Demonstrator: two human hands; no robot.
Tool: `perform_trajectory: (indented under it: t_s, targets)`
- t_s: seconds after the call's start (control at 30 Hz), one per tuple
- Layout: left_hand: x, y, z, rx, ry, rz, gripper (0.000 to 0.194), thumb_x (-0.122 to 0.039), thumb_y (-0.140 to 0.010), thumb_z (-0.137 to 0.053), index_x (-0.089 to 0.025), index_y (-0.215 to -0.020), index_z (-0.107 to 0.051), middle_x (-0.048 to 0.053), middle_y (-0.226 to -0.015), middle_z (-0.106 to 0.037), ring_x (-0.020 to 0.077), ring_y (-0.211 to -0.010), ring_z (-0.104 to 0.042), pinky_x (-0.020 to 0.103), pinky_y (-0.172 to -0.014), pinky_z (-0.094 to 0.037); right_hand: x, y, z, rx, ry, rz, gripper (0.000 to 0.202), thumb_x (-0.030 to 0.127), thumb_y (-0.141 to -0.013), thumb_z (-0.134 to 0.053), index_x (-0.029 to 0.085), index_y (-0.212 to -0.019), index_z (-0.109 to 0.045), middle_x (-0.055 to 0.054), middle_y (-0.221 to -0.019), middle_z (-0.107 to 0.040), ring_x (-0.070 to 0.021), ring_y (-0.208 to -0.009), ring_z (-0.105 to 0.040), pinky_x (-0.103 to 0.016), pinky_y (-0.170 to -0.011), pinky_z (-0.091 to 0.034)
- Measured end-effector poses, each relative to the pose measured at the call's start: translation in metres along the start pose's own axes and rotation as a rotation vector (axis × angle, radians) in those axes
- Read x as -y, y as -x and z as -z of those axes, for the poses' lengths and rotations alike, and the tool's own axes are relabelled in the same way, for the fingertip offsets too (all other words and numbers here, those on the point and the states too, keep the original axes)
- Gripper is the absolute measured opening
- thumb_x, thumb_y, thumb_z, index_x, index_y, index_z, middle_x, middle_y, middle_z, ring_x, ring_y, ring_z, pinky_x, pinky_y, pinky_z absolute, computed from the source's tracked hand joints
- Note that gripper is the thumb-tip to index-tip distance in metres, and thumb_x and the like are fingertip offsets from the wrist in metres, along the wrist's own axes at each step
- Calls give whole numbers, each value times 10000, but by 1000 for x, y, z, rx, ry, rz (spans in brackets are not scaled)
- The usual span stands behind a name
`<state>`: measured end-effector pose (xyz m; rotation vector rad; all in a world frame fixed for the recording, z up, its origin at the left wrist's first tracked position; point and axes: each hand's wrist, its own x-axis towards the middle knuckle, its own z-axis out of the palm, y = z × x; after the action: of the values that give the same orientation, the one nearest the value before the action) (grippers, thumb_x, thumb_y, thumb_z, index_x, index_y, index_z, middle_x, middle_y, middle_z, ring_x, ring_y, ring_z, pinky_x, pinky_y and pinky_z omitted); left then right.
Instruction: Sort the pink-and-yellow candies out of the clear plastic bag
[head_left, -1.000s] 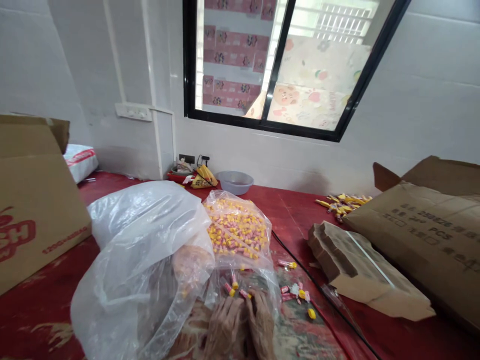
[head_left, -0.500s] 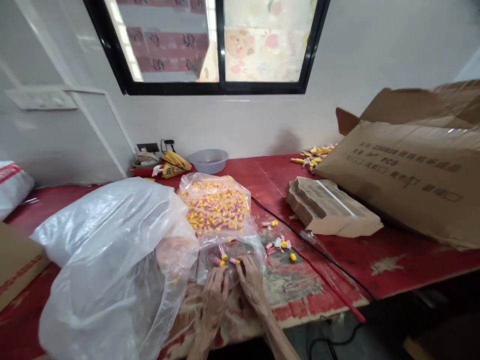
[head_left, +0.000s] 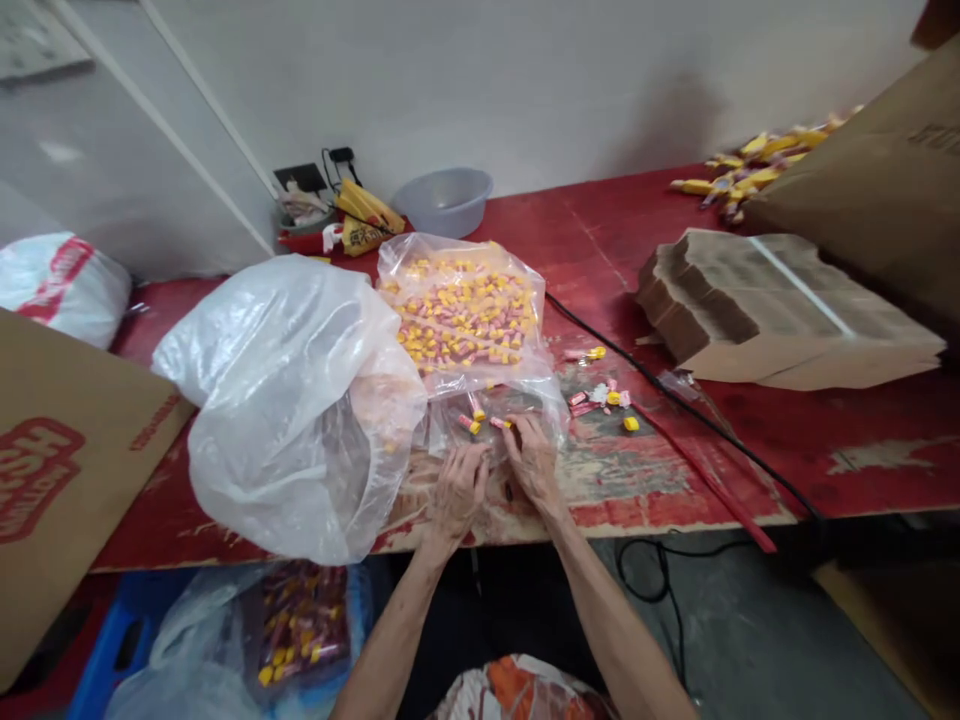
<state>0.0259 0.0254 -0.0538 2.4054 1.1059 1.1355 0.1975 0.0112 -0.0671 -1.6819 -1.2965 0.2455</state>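
Candy bag point(head_left: 465, 315) lies on the red table point(head_left: 795, 450), its clear mouth point(head_left: 444, 428) toward the front edge. Right hand point(head_left: 534, 460): fingertips at a wrapped candy point(head_left: 497, 423). Left hand point(head_left: 459, 485): fingers loosely bent at the bag's mouth. Cannot tell whether either hand is grasping; view too small.

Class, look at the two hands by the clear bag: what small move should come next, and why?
Probably the right hand should pinch the pink-and-yellow piece: its fingertips are right at that piece, which lies apart from the bag's main heap, while the left hand rests near the clear bag's near end.
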Motion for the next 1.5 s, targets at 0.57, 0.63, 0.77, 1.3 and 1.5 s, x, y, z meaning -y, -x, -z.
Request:
perform_trajectory:
  t_s: [0.57,0.63,0.77,1.3,1.5]
  targets:
    - [27,172,158,-534,-421,495,223,-436,-1091,-649,-225,-1023,-678,58,-986,-712,215,-902,-712,373,-838,-621,-13,-13,-9,-18,44,96,484,547,-1227,-411,219,-1251,-766,-142,-1212,-789,-277,-1116,-728,-426,-1020,-597]
    - [30,193,175,-491,-508,597,275,-492,-1076,-634,-227,-1027,-684,82,-1018,-698,268,-964,-702,469,-910,-636,-13,-12,-9,-14,49,84,460,527,-1222,-426,223,-1258,-769,-137,-1205,-785,-279,-1118,-722,-427,-1022,-594]
    - [25,191,196,-478,-623,636,314,-519,-1077,-612,-225,-1111,-719,129,-1132,-669,342,-1136,-674,598,-1071,-596,-8,-11,-7,28,82,75,423,479,-1213,-442,226,-1227,-781,-127,-1210,-771,-271,-1073,-714,-401,-973,-578]
    - [113,0,82,-308,-344,599,374,-353,-1106,-603,-157,-1416,-681,191,-1270,-665,368,-1342,-655,616,-1279,-494,-5,-12,-1,-114,7,99,436,495,-1210,-451,198,-1240,-769,-151,-1162,-777,-277,-1071,-710,-421,-990,-579]
    - [94,5,79,-321,-381,675,447,-207,-997,-681,-170,-1441,-655,209,-1418,-608,400,-1477,-575,634,-1323,-443,-5,-9,0,-40,16,97,412,478,-1202,-462,203,-1264,-763,-161,-1209,-774,-292,-1116,-706,-441,-1012,-583]
